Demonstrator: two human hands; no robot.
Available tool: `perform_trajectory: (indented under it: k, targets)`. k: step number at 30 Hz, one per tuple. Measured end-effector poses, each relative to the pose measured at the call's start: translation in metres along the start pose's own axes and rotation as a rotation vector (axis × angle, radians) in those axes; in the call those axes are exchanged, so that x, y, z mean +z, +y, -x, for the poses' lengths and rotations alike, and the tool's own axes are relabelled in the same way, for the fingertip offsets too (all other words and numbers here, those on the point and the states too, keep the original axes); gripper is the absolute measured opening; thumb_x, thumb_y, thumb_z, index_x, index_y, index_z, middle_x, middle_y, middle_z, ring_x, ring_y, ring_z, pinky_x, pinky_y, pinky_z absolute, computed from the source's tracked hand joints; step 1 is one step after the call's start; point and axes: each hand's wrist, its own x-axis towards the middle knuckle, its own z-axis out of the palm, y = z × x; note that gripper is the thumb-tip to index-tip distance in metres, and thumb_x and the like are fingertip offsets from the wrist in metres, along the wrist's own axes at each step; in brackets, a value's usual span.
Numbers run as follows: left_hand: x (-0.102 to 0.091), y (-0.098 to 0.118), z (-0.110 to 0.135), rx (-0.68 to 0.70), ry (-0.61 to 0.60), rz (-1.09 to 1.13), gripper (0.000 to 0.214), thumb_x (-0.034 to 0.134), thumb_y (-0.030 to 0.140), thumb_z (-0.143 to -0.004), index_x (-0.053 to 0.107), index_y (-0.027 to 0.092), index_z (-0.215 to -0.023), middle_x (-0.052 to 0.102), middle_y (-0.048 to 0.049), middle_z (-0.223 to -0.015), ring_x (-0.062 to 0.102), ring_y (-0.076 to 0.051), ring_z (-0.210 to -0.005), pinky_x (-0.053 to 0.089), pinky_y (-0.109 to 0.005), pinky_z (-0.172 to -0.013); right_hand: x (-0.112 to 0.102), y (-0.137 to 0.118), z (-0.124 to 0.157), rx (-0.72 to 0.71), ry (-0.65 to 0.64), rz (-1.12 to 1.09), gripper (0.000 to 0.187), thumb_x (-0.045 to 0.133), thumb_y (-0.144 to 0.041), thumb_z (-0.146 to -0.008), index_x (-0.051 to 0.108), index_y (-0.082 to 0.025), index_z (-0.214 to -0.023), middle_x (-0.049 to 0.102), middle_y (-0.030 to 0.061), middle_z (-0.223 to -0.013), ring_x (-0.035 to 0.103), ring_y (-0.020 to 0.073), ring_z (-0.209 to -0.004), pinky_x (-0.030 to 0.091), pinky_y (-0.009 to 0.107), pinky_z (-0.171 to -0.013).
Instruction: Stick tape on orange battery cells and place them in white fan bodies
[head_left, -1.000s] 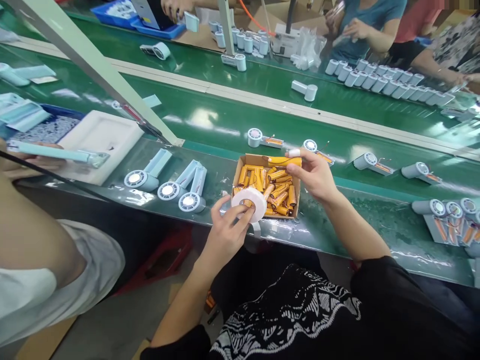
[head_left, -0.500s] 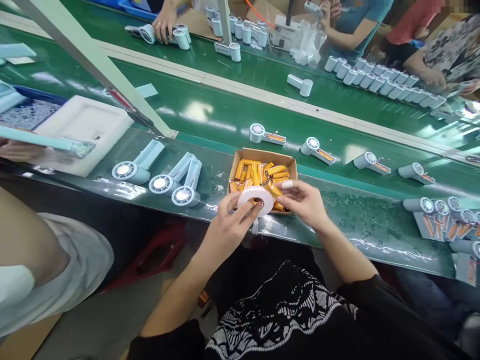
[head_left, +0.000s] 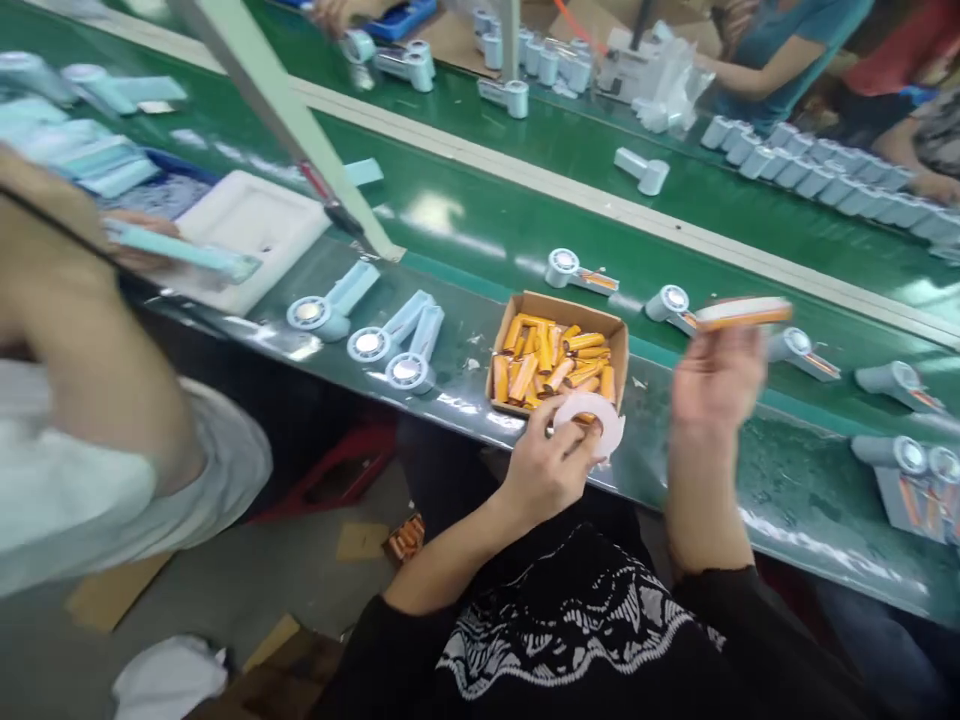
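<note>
One glossy dark-green desk (head_left: 457,340) carries one open brown cardboard box (head_left: 574,306) and, left of it, three pale-blue plastic housings (head_left: 326,310) with round heads. The box contains orange-wrapped cylinders (head_left: 555,345), overlapping too much to count. The left hand (head_left: 551,460) pinches one flat white tape roll (head_left: 611,425), fingers in its core, at the box's near-right corner; expect low weight, and grip by the core. The right hand (head_left: 720,375) pinches one slim orange piece with a white strip (head_left: 742,316) by the fingertips, above and right of the box. It appears light, stiff and smooth enough to slip; hold at mid-length, without crushing the wrap.
</note>
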Motion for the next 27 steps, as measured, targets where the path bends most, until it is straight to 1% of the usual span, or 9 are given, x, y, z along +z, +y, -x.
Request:
perform_trajectory:
  k: [3, 6, 9, 12, 14, 18, 23, 25, 27]
  targets:
    - [-0.009, -0.048, -0.019, -0.064, -0.179, -0.061, 0.03, 0.075, 0.032, -0.098, 0.078, 0.015, -0.123, 0.075, -0.0135, -0.115, 0.059, -0.036, -0.131, 0.058, -0.054, -0.112, -0.01, -0.006, -0.038, -0.052, -0.035, 0.002, 0.038, 0.087, -0.03, -0.079, 0.076, -0.04, -0.114, 0.076, 0.0003, -0.123, 0.076, 0.0155, -0.113, 0.064, 0.028, -0.096]
    - [-0.038, -0.099, -0.032, -0.124, -0.322, -0.093, 0.03, 0.066, 0.032, -0.104, 0.076, 0.02, -0.131, 0.074, -0.0104, -0.128, 0.061, -0.029, -0.131, 0.055, -0.047, -0.115, -0.031, -0.013, -0.017, 0.142, -0.155, 0.208, 0.059, 0.09, -0.031, -0.074, 0.071, -0.045, -0.128, 0.076, 0.0014, -0.12, 0.078, 0.0214, -0.107, 0.068, 0.039, -0.089]
    - [-0.072, -0.124, -0.028, -0.365, -0.353, -0.364, 0.034, 0.057, 0.03, -0.108, 0.074, 0.02, -0.135, 0.068, -0.0148, -0.141, 0.059, -0.035, -0.134, 0.051, -0.053, -0.114, -0.06, -0.015, 0.015, 0.203, -0.106, 0.361, 0.061, 0.095, -0.034, -0.065, 0.073, -0.045, -0.122, 0.077, 0.0006, -0.111, 0.078, 0.0261, -0.108, 0.068, 0.049, -0.09]
    - [-0.094, -0.131, -0.025, -0.537, -0.571, -0.622, 0.04, 0.061, 0.037, -0.105, 0.072, 0.011, -0.134, 0.068, -0.0233, -0.135, 0.059, -0.045, -0.129, 0.051, -0.057, -0.104, -0.079, -0.013, 0.022, 0.209, -0.02, 0.382, 0.057, 0.097, -0.032, -0.06, 0.077, -0.049, -0.111, 0.078, -0.0008, -0.107, 0.078, 0.0268, -0.109, 0.066, 0.049, -0.095]
    - [-0.097, -0.134, -0.03, -0.542, -0.709, -0.707, 0.044, 0.06, 0.038, -0.105, 0.071, 0.006, -0.131, 0.069, -0.0259, -0.126, 0.061, -0.045, -0.123, 0.051, -0.055, -0.101, -0.082, -0.011, 0.017, 0.239, 0.003, 0.365, 0.055, 0.098, -0.031, -0.059, 0.078, -0.047, -0.108, 0.078, 0.0001, -0.105, 0.078, 0.0275, -0.105, 0.066, 0.049, -0.093]
    - [-0.093, -0.133, -0.042, -0.535, -0.858, -0.794, 0.04, 0.057, 0.034, -0.103, 0.073, 0.0, -0.119, 0.067, -0.0282, -0.121, 0.064, -0.043, -0.118, 0.053, -0.049, -0.094, -0.093, -0.014, 0.011, 0.215, 0.026, 0.343, 0.059, 0.099, -0.028, -0.057, 0.077, -0.039, -0.112, 0.078, 0.0021, -0.106, 0.079, 0.0298, -0.101, 0.067, 0.052, -0.09]
    - [-0.105, -0.125, -0.024, -0.429, -0.871, -0.878, 0.037, 0.05, 0.031, -0.104, 0.077, 0.007, -0.113, 0.069, -0.025, -0.116, 0.067, -0.041, -0.108, 0.054, -0.047, -0.087, -0.148, -0.027, 0.023, 0.315, 0.138, 0.354, 0.064, 0.101, -0.029, -0.049, 0.076, -0.033, -0.109, 0.08, 0.0027, -0.097, 0.08, 0.0288, -0.092, 0.068, 0.049, -0.082]
    - [-0.117, -0.13, -0.024, -0.335, -0.9, -0.867, 0.037, 0.047, 0.03, -0.104, 0.078, 0.01, -0.107, 0.072, -0.0226, -0.107, 0.068, -0.04, -0.101, 0.054, -0.05, -0.086, -0.169, -0.035, 0.025, 0.375, 0.228, 0.402, 0.062, 0.099, -0.032, -0.047, 0.078, -0.038, -0.105, 0.08, 0.0022, -0.093, 0.08, 0.0308, -0.089, 0.068, 0.05, -0.078]
    - [-0.123, -0.147, -0.042, -0.206, -0.893, -0.831, 0.033, 0.047, 0.024, -0.101, 0.078, 0.012, -0.102, 0.073, -0.0224, -0.105, 0.068, -0.041, -0.1, 0.056, -0.053, -0.085, -0.178, -0.043, 0.021, 0.369, 0.303, 0.465, 0.058, 0.097, -0.034, -0.046, 0.079, -0.046, -0.1, 0.08, 0.0033, -0.093, 0.08, 0.0342, -0.092, 0.065, 0.054, -0.077]
